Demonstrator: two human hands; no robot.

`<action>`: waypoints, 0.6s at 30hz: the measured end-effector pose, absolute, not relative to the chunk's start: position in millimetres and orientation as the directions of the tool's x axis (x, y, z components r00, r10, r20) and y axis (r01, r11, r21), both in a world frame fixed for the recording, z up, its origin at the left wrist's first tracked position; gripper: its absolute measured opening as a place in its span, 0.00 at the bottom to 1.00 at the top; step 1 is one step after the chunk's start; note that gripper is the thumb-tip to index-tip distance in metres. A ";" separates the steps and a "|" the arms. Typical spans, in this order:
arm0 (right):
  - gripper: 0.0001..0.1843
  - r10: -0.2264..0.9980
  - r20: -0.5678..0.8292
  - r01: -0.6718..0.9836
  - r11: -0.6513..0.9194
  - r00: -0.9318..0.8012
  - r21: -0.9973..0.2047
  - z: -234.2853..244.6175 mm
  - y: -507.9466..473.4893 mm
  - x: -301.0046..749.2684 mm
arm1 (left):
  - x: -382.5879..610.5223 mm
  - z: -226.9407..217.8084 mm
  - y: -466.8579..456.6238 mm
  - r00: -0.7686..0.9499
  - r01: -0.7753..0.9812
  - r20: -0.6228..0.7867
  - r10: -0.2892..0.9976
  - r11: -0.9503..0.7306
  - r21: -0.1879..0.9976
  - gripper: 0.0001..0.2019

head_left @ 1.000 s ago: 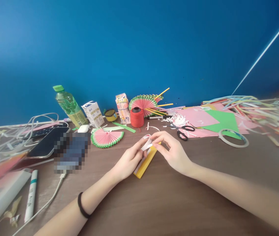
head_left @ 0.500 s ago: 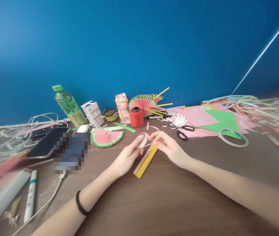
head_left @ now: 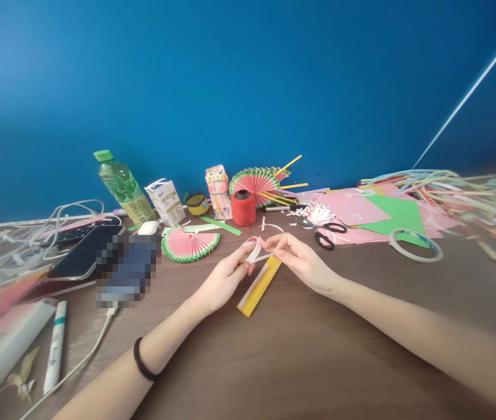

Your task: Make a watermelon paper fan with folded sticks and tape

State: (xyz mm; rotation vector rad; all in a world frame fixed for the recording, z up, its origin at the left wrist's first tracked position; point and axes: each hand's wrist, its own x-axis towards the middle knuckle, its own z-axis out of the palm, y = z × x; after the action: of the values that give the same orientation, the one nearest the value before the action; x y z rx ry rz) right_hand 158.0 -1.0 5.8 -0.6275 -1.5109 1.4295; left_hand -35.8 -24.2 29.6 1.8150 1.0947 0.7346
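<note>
My left hand (head_left: 221, 283) pinches a small roll of white tape (head_left: 254, 249) with a red edge. Facing it, my right hand (head_left: 300, 261) pinches the loose end of that tape between thumb and fingers. Both hands hover just above a folded yellow paper strip (head_left: 259, 286) that lies on the brown table (head_left: 295, 361). A black band sits on my left wrist.
A pink-and-green paper fan (head_left: 189, 243) lies left of my hands, a red thread spool (head_left: 243, 209) and another fan (head_left: 254, 182) behind. Scissors (head_left: 324, 232), a tape ring (head_left: 414, 245) and coloured paper sheets (head_left: 374, 213) lie right. A bottle (head_left: 122, 188), cartons, phones, cables and a marker (head_left: 55, 347) fill the left.
My hands moved slightly away from me and a little apart, drawing the tape end out from the roll; the yellow strip now shows more below them.
</note>
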 end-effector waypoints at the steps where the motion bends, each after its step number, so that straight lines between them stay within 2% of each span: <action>1: 0.12 0.859 0.270 -0.239 0.179 -0.436 -0.955 6.1 -1.1 157.5 | -35.7 29.5 -24.5 0.435 0.388 0.053 0.899 -0.240 0.890 0.22; 6: 0.15 0.878 0.214 -0.306 0.082 -0.427 -0.949 13.2 -1.0 157.3 | -38.0 29.1 -24.8 0.405 0.387 0.090 0.910 -0.259 0.885 0.21; 9: 0.15 0.877 0.194 -0.371 0.019 -0.440 -0.928 17.0 1.1 159.9 | -41.8 29.1 -21.8 0.326 0.417 0.124 0.937 -0.260 0.871 0.21; 11: 0.13 0.882 0.190 -0.341 0.036 -0.431 -0.939 16.7 3.4 161.9 | -43.7 28.1 -19.1 0.271 0.474 0.161 0.949 -0.277 0.836 0.21; 13: 0.11 0.899 0.210 -0.214 0.135 -0.385 -0.967 14.3 6.4 164.0 | -44.4 25.7 -16.6 0.256 0.571 0.188 0.948 -0.305 0.762 0.21; 15: 0.08 0.911 0.258 -0.005 0.271 -0.321 -0.963 10.8 9.6 166.6 | -44.0 22.2 -14.8 0.275 0.665 0.217 0.937 -0.348 0.661 0.18; 18: 0.13 0.917 0.316 0.329 0.384 -0.243 -0.862 4.6 12.8 170.3 | -43.4 16.7 -12.8 0.311 0.768 0.223 0.924 -0.383 0.513 0.13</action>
State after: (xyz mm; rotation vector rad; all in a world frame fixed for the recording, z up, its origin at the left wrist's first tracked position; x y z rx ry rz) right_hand 170.3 12.8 4.6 -1.0924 -1.7724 0.8481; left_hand -43.4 -12.8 16.7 2.2718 1.5239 0.7041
